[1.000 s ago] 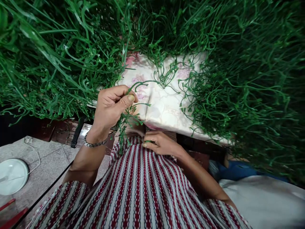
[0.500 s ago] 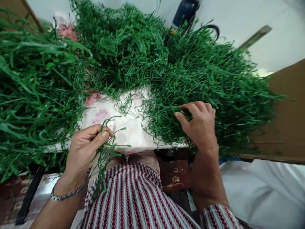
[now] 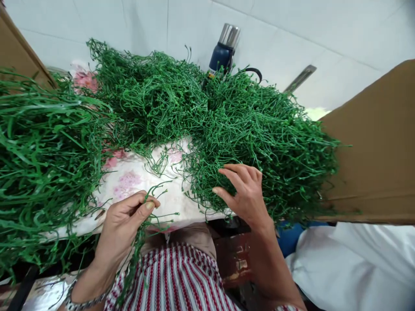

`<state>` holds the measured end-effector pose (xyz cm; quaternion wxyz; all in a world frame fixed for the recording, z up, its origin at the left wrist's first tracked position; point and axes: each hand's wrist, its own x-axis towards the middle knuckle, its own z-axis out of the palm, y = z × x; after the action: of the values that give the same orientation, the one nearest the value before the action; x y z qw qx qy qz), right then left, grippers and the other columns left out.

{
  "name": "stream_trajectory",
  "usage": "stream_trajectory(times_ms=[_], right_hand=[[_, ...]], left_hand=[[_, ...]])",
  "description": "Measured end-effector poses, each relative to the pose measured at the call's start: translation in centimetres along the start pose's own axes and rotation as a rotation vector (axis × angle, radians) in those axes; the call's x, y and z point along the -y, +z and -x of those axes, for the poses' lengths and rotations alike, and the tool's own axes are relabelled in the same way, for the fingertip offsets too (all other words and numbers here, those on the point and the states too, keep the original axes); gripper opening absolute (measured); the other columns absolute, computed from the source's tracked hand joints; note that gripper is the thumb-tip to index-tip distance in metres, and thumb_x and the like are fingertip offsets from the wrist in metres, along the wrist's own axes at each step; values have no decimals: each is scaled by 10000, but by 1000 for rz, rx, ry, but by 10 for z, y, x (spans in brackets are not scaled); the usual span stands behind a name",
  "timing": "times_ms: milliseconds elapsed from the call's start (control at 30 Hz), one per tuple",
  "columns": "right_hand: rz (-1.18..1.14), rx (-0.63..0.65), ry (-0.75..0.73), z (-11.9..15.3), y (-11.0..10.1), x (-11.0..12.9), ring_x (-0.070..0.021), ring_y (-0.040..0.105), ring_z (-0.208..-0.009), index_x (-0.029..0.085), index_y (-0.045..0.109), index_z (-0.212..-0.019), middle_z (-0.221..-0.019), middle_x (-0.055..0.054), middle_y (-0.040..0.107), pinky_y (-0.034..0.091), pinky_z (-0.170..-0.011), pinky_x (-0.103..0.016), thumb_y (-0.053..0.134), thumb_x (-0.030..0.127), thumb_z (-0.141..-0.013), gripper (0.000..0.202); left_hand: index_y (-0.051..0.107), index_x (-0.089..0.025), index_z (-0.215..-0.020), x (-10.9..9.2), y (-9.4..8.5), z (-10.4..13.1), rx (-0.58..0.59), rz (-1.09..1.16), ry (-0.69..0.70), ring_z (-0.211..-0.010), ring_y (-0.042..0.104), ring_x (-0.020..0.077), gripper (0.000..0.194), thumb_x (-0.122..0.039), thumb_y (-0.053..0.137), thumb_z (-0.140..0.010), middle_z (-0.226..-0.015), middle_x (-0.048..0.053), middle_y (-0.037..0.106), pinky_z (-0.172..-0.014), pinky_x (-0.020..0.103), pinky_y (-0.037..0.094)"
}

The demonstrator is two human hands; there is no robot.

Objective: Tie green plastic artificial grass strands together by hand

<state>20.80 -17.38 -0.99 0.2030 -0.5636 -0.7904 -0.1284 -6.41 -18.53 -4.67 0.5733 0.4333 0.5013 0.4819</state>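
Head view. Material: thin green stems, wiry and curling, many with small knobbed tips. Left heap [image 3: 48, 160] is coarser, with broader, glossier strands; far heap [image 3: 155, 95] and right heap [image 3: 269, 134] are finer and densely tangled. They lie around a pale floral cloth [image 3: 171, 203], pink and mauve print, smooth-looking. At the far side, a dark blue flask [image 3: 222, 56] with a cylindrical bright metal cap stands near pale wall tiles [image 3: 145, 26]. Flat brown cardboard [image 3: 372, 151] at right. Striped garment [image 3: 181, 276], red and white, gathered at its hem.

Left hand [image 3: 126, 220], linked bracelet [image 3: 86, 302] at wrist: thumb and index finger pinched on a stem bunch [image 3: 139, 242], above the near edge of the cloth. Right hand [image 3: 243, 190]: thumb and fingers spread moderately apart, at the near left part of the right heap.

Change: at 1.0 s ago the right hand was at the garment; at 0.5 s ago it was at the right heap, finger gap narrower than now. Left-hand pinch maintained throughout.

Orientation: bunch's long axis runs near-left to far-right. Knobbed tips point right and far over the cloth; the longer part hangs nearward over the garment.
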Motion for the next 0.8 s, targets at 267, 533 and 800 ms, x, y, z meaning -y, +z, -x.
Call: stream_trajectory(times_ms=[267,533,800], right_hand=[[-134,-28,-28,2,-17,22,-275,509,-1053,248,555,-1103,-1127,-66,609,341,-919,-476,615,211,-758,352],[-826,136,-177,-14,19,93,-192,567,-939,179,521,-1088,-997,-68,627,471,-806,-351,561,233,-825,271],[-826,137,-159,-15,44,107,-176,557,-869,160,521,-1045,-906,-67,603,469,-769,-329,540,208,-832,219]], left_hand=[[710,-173,-696,-7,11,-3,-35,74,-13,-601,531,112,95,-243,731,-636,-673,17,659,-552,209,411],[706,-173,-712,-3,10,-6,49,226,14,-571,501,91,100,-258,725,-664,-627,6,623,-528,203,392],[651,-188,-741,4,3,-5,-7,245,152,-575,493,75,116,-206,730,-658,-636,-27,569,-526,178,399]])
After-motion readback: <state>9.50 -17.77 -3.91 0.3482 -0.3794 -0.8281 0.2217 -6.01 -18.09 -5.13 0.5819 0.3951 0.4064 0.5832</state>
